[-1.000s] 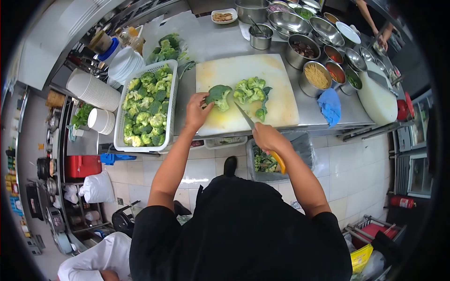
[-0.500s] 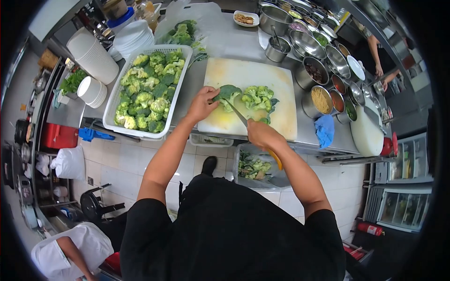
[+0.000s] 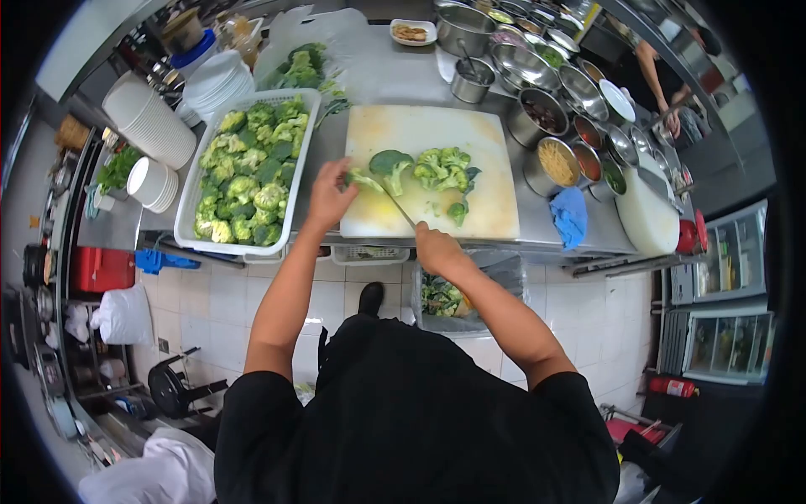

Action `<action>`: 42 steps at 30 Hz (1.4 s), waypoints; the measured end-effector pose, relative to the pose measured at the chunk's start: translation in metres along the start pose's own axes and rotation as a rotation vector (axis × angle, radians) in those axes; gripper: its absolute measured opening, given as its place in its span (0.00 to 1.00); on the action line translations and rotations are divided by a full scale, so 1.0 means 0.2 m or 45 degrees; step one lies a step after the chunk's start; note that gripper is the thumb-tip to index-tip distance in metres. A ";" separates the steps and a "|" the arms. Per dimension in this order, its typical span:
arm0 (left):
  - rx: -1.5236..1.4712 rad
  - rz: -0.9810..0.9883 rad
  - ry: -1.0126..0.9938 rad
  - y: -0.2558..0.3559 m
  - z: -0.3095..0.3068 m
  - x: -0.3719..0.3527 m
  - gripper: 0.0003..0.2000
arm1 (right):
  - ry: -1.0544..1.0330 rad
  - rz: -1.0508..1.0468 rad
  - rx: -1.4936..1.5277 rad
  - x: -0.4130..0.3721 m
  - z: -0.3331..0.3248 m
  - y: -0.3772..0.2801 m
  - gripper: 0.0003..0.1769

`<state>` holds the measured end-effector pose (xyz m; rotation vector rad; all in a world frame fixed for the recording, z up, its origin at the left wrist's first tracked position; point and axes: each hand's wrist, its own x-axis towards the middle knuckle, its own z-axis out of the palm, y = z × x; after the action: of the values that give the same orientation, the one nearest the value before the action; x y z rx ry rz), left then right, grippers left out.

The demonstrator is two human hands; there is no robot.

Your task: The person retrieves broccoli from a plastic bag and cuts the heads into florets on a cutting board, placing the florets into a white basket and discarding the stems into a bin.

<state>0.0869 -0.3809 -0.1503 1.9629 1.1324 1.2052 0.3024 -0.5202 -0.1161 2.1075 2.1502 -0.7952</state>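
On the white cutting board [image 3: 491,214], my left hand [image 3: 332,195] pinches a small broccoli piece [image 3: 366,180] at the left edge. My right hand [image 3: 438,250] is closed round the handle of a knife [image 3: 401,210], its blade slanting up-left with the tip close to that piece. Just beyond the tip lies a larger broccoli chunk [image 3: 391,166] with a pale stem. A cluster of cut florets [image 3: 443,168] rests to its right, and one small floret [image 3: 457,212] sits nearer the front edge. The knife handle is hidden by my fingers.
Left of the board, a white basket [image 3: 304,160] is full of florets. More broccoli [image 3: 300,67] lies behind on plastic. Pots and bowls crowd the right, near a blue cloth [image 3: 569,217]. Below the counter stands a lined bin [image 3: 512,294] with trimmings. Another person's arm [image 3: 653,80] shows far right.
My left hand has moved left and toward me, off the large chunk, with a small piece now in its fingers. The knife has come left and nearer me. The view has shifted slightly.
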 end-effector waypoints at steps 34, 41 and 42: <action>0.712 -0.098 -0.814 0.39 0.03 0.11 0.27 | -0.085 0.206 0.971 -0.42 -0.13 0.10 0.15; 0.119 0.080 -0.569 0.37 0.08 0.04 0.28 | 0.004 0.262 0.715 -0.43 -0.16 0.08 0.14; 0.272 0.110 -0.563 0.39 0.07 0.05 0.28 | 0.016 0.267 0.698 -0.43 -0.17 0.08 0.15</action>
<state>0.1307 -0.4097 -0.0900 2.3093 0.9816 0.6556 0.3352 -0.5875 -0.0604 2.5175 1.8143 -1.4783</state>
